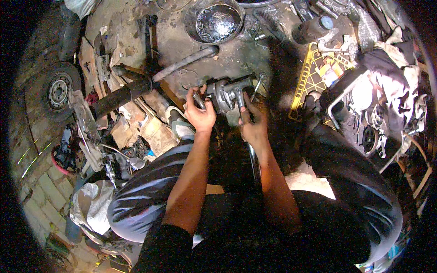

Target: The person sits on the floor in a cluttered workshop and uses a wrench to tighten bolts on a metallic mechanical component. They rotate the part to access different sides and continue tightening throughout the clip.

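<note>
A dark metal assembly (pixel 222 96) with a cylindrical body lies on the floor in front of me. My left hand (pixel 200 116) is closed on a small dark cylindrical metal part at the assembly's left side. My right hand (pixel 252 125) grips a long steel bar (pixel 252 161), whose upper end meets the right of the assembly and whose lower part runs back between my legs. A silver spanner (pixel 260 83) is just right of the assembly.
A round pan of dark liquid (pixel 214 25) sits ahead, near a pipe (pixel 184 63). Cardboard (pixel 150 132) and a wheel (pixel 59 93) are left. A yellow plastic crate (pixel 300 82), a dark canister (pixel 307 32) and cluttered metal parts (pixel 373 141) are right.
</note>
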`<state>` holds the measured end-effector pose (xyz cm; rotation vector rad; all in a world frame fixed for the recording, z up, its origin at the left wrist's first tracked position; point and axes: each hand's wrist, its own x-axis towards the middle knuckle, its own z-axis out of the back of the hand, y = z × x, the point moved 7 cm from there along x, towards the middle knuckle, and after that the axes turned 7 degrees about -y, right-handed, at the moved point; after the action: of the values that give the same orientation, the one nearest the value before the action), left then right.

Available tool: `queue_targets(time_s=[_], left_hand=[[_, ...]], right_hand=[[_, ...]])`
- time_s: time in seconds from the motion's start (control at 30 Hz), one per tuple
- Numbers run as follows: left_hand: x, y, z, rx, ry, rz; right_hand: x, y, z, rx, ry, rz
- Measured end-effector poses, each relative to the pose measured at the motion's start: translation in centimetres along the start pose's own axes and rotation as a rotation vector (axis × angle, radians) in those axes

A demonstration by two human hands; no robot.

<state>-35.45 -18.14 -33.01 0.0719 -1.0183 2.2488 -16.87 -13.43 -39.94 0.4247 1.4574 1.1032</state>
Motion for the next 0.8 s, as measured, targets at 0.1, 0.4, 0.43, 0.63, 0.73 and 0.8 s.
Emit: queue_targets(time_s=[0.1, 0.4, 0.43, 0.63, 0.73, 0.8], left_hand=[[0.0, 0.2, -0.1, -0.002, 0.003, 0.019], [-0.2, 1.3, -0.8, -0.068, 0.024, 0.066], [-0.2, 1.3, -0.8, -0.061, 0.021, 0.057], [0.0, 1.0, -0.6, -0.017, 0.021, 0.000], [0.0, 1.1, -0.7, -0.049, 0.027, 0.008], [-0.2, 1.3, -0.7, -0.067, 0.019, 0.018]], right_hand=[[-0.6, -0.2, 0.4, 0.204, -0.100, -0.137], [-0.8, 1.0, 0.1, 0.110, -0.016, -0.027], [-0.8, 1.0, 0.7, 0.051, -0.101, -0.007], [-0.6, 1.5, -0.5, 0.036, -0.001, 0.096], [-0.6, 0.6, 0.5, 0.066, -0.140, -0.002], [-0.8, -0.9, 0.8, 0.177, -0.216, -0.205]])
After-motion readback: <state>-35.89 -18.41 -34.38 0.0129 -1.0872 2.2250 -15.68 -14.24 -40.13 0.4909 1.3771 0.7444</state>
